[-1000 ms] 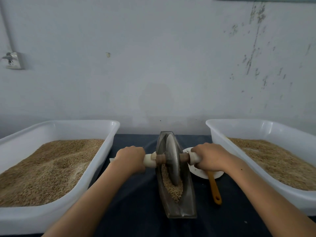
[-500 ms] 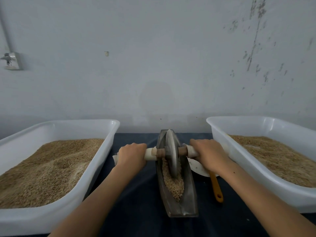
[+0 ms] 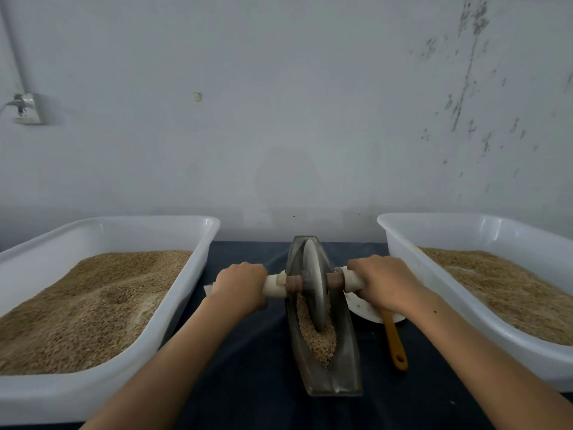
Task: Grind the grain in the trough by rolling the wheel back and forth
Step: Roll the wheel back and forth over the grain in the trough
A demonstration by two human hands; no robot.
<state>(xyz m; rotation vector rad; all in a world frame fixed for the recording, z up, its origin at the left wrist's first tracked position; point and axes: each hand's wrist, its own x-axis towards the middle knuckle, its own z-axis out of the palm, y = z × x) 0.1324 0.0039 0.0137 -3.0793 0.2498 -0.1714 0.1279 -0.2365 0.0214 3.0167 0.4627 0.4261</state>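
Dark cloth covers the desk [image 3: 248,383], and the near end of the metal trough [image 3: 325,361] rests on it, lying lengthwise away from the person and midway between the two forearms. Grain [image 3: 316,336] is heaped in the near half of the trough's channel, just in front of the wheel. The wheel [image 3: 313,283] stands upright on edge in the channel toward the far half, its axle crossing the trough at right angles. The left hand [image 3: 240,285] grips the pale left handle [image 3: 274,285], fingers clenched round it; the right hand [image 3: 386,282] grips the opposite handle likewise. This symmetric two-handed hold appears intended to keep the disc vertical and centred while downward pressure is applied. Judged from the wheel's position, the heaped grain remains to be rolled over on a stroke toward the person. Beside the trough on the right, an orange-handled scoop [image 3: 392,339] lies with its head on a white dish [image 3: 362,310], partly hidden by the right wrist, presumably kept within reach for transferring grain. Flanking all this, the left tub [image 3: 173,221] and right tub [image 3: 428,218], both white plastic, each hold grain. Behind stands a scuffed pale wall [image 3: 279,119].
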